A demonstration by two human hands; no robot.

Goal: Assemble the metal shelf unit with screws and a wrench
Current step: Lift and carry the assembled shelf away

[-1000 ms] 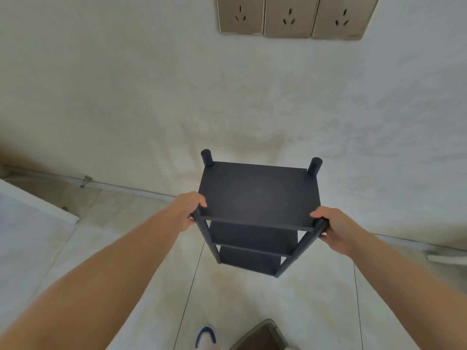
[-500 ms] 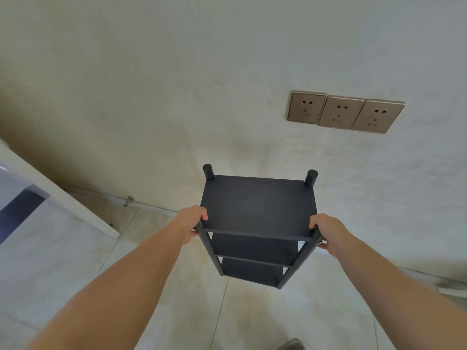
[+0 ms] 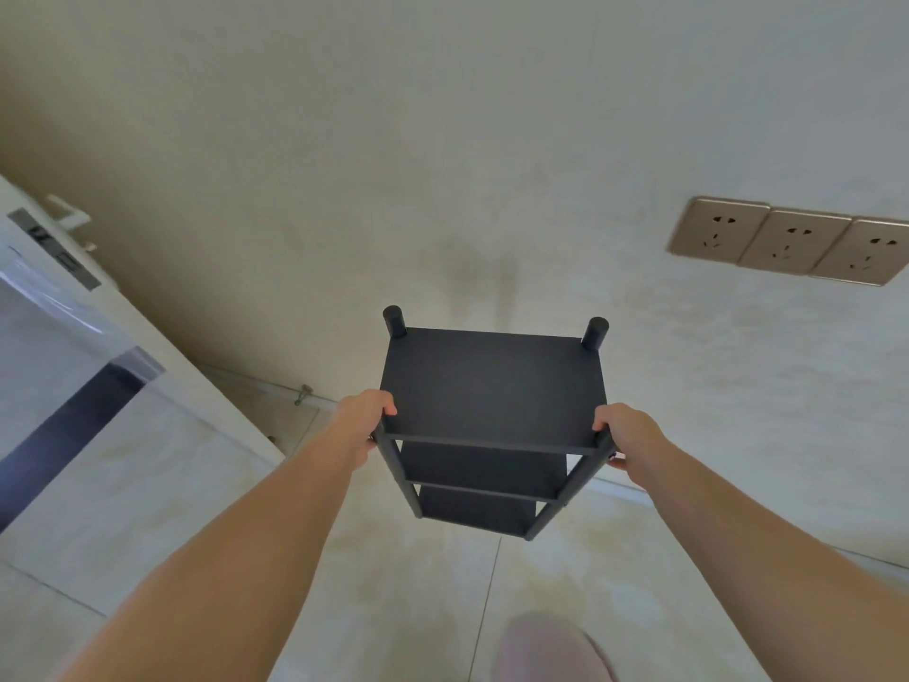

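Note:
A dark three-tier metal shelf unit (image 3: pixel 492 381) stands upright in front of me, close to the pale wall. Its two far posts stick up above the top board. My left hand (image 3: pixel 361 418) grips the near left post at the top corner. My right hand (image 3: pixel 627 435) grips the near right post at the opposite corner. Both arms are stretched out. No screws or wrench are in view.
A white door (image 3: pixel 113 386) with a lever handle stands open at the left. Three gold wall sockets (image 3: pixel 792 241) sit on the wall to the right. A door stop (image 3: pixel 302 393) is at the skirting. My knee in light trousers (image 3: pixel 546 647) shows at the bottom over the tiled floor.
The view has swung up and left: the sockets slid from top centre to the right, and the door came into view. Both hands keep their hold on the shelf unit.

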